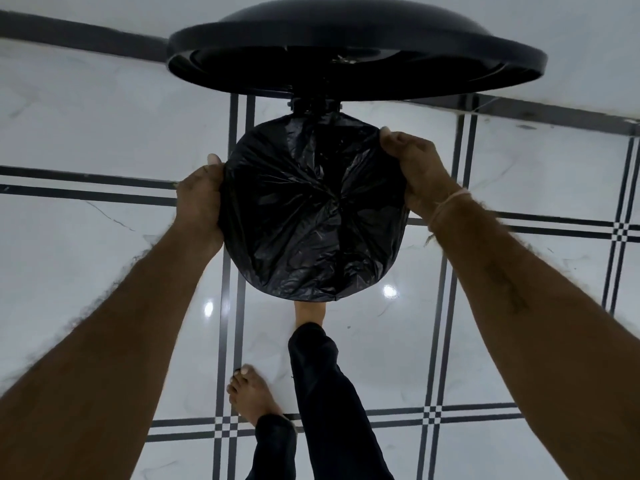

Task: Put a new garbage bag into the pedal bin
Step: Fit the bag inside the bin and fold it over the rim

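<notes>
The floor (86, 116) was glossy white stone-look tile, faintly veined, crossed by paired dark lines that met in small checkered squares. Two lamp reflections (208, 308) shone on it at about 7 and 5 o'clock of the bin. A dark skirting band (69, 36) ran along the foot of the pale wall at the top of the view.

The pedal bin (313, 105) stood at the centre with its round black lid (356, 32) raised at 12 o'clock, underside towards the camera. The black garbage bag (311, 209) lay across the bin's mouth, its film crinkled and gathered to a knot-like pucker near the middle, its edge folded down over the rim all round.

The left hand (201, 199) gripped the bag's edge at 9 o'clock of the rim, thumb on top, fingers curled round the side and out of sight behind the plastic. The right hand (419, 168) gripped the edge at 2 o'clock, thumb tip on the film, fingers bent over the rim, their tips hidden. A pale thread (446, 209) circled the right wrist.

One bare foot (310, 311) reached under the bin at 6 o'clock, its toes hidden by the bag, below a dark trouser leg (318, 375). The other foot (251, 396) stood flat on the tile at 7 o'clock, nearer the camera.
</notes>
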Action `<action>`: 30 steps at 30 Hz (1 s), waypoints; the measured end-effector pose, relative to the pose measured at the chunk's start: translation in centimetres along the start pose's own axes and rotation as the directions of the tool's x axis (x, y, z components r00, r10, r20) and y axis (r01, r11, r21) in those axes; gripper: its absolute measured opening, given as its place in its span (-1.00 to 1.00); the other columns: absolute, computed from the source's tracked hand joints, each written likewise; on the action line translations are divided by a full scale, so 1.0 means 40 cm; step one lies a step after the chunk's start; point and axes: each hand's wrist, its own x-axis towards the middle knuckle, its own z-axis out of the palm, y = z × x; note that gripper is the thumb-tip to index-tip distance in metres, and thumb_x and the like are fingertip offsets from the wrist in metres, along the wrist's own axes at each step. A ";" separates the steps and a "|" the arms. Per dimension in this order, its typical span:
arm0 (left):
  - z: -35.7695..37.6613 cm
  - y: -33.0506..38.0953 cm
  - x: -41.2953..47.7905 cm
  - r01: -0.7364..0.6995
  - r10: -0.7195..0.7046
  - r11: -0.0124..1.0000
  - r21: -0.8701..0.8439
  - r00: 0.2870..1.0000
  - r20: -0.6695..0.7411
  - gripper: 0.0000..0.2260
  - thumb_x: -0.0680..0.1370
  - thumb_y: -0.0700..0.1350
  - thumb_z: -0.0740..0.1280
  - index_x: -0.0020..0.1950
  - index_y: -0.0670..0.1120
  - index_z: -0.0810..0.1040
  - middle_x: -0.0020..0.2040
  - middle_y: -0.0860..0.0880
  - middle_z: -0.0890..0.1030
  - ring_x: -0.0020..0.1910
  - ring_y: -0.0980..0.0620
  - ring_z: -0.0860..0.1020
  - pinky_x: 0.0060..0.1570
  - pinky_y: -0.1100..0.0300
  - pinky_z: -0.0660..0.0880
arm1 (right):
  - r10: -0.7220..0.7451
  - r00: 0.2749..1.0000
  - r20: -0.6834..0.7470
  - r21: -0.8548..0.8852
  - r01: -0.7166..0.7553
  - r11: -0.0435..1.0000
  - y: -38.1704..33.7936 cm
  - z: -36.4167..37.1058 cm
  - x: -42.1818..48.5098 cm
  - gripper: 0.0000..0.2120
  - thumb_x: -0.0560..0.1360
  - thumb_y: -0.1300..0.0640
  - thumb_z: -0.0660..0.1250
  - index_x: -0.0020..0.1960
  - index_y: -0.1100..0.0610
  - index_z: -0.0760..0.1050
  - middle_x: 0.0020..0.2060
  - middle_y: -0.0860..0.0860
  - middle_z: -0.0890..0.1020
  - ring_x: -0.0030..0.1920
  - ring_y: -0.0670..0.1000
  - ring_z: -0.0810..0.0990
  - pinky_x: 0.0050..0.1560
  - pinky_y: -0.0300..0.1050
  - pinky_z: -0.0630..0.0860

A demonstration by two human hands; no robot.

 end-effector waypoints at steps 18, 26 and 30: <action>0.013 -0.098 0.011 -0.512 0.563 0.767 0.386 0.826 -0.023 -0.65 0.74 0.03 0.07 -0.19 -0.11 0.30 -0.32 0.11 0.32 -0.28 0.09 0.30 -0.23 0.10 0.31 | 0.059 0.958 0.280 -0.833 0.212 0.511 0.227 0.268 -0.002 -0.45 0.67 -0.22 0.14 0.57 0.03 0.35 0.54 0.12 0.42 0.55 0.20 0.32 0.55 -0.04 0.16; 0.005 -0.114 0.033 -0.562 0.594 0.764 0.316 0.804 -0.007 -0.61 0.74 0.04 0.08 -0.19 -0.18 0.31 -0.31 0.04 0.32 -0.28 0.06 0.31 -0.24 0.08 0.31 | 0.332 0.915 0.227 -0.761 -0.046 0.647 0.292 0.285 0.111 -0.36 0.64 -0.28 0.17 0.60 0.05 0.31 0.59 0.04 0.33 0.59 0.14 0.27 0.59 0.03 0.18; 0.009 -0.106 0.019 -0.552 0.584 0.772 0.314 0.811 -0.011 -0.65 0.74 0.02 0.09 -0.20 -0.11 0.31 -0.31 0.05 0.32 -0.28 0.07 0.31 -0.24 0.09 0.31 | 0.083 0.969 0.231 -0.856 0.162 0.490 0.239 0.261 0.048 -0.53 0.67 -0.13 0.23 0.48 0.08 0.47 0.43 0.13 0.55 0.44 0.18 0.48 0.42 -0.04 0.37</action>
